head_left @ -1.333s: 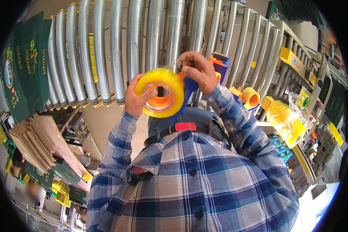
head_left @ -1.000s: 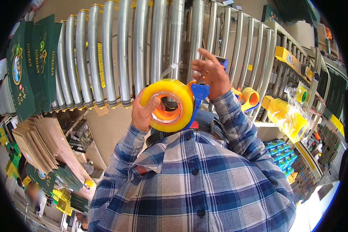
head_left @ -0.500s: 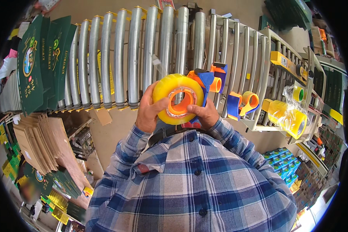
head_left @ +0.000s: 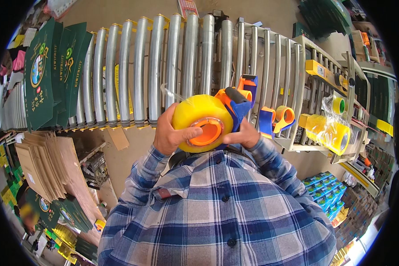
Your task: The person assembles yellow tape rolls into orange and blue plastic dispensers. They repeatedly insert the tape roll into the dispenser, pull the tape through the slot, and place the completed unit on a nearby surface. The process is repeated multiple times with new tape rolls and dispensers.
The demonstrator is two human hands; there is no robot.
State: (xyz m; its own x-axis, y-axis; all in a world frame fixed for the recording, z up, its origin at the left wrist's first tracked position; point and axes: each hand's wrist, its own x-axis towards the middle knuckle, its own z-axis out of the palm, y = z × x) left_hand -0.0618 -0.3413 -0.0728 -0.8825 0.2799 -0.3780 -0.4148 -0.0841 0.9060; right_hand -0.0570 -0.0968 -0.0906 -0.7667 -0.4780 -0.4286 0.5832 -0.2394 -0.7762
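Note:
A wide roll of clear yellow tape point(head_left: 198, 109) is in front of my body, fitted around the orange hub of a blue-and-orange tape dispenser point(head_left: 238, 108). My left hand point(head_left: 168, 133) grips the roll's left side, thumb pressed on the hub's edge and fingers behind. My right hand point(head_left: 247, 134) is closed on the blue frame at the roll's right; its fingers are mostly hidden. From the roll's top left a loose transparent tape end point(head_left: 169, 92) sticks out. Just beyond lies a second dispenser point(head_left: 249, 86), and another dispenser point(head_left: 277, 120) rests farther right on the rollers.
A metal roller conveyor point(head_left: 155, 66) runs across in front of me. Dark green cartons point(head_left: 60, 71) stand at its left end. Plastic-wrapped yellow tape rolls point(head_left: 326, 131) lie on the right frame. Flattened brown cardboard point(head_left: 40, 164) leans at lower left; blue boxes point(head_left: 326, 193) are stacked at right.
The roll and dispenser have tilted, so the roll's outer tape surface shows more and the hub sits lower. The loose tape end has swung left. My right hand has shifted slightly right.

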